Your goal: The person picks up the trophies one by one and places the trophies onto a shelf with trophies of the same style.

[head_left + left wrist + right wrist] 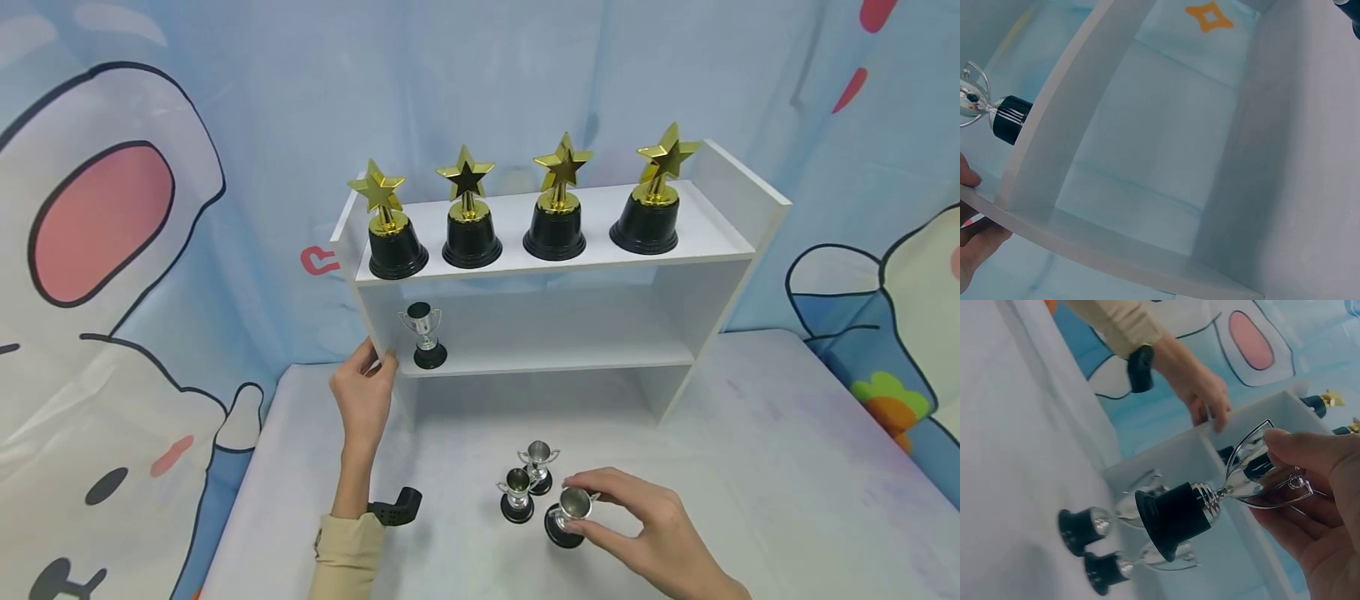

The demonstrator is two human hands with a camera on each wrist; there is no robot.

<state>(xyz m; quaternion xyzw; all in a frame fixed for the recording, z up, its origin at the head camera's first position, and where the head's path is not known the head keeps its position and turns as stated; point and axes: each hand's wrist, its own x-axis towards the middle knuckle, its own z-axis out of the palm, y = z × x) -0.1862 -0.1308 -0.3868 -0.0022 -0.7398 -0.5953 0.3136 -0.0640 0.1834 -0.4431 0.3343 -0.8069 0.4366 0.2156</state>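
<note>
My right hand (645, 525) pinches a small silver trophy cup (574, 505) with a black base between thumb and fingers. In the right wrist view that held cup (1247, 472) leans, its base toward the camera. Just left of it two more silver cups, a nearer one (517, 492) and a farther one (538, 462), stand upright on the table. My left hand (366, 387) grips the left side panel of the white shelf unit (555, 367). Beside those fingers, one silver cup (425, 333) stands at the left end of the middle shelf.
Several gold star trophies (557, 208) with black bases stand in a row on the top shelf. A white cloth (787, 467) covers the table. Behind hangs a blue cartoon curtain (480, 83). A black band (397, 507) is on the left wrist.
</note>
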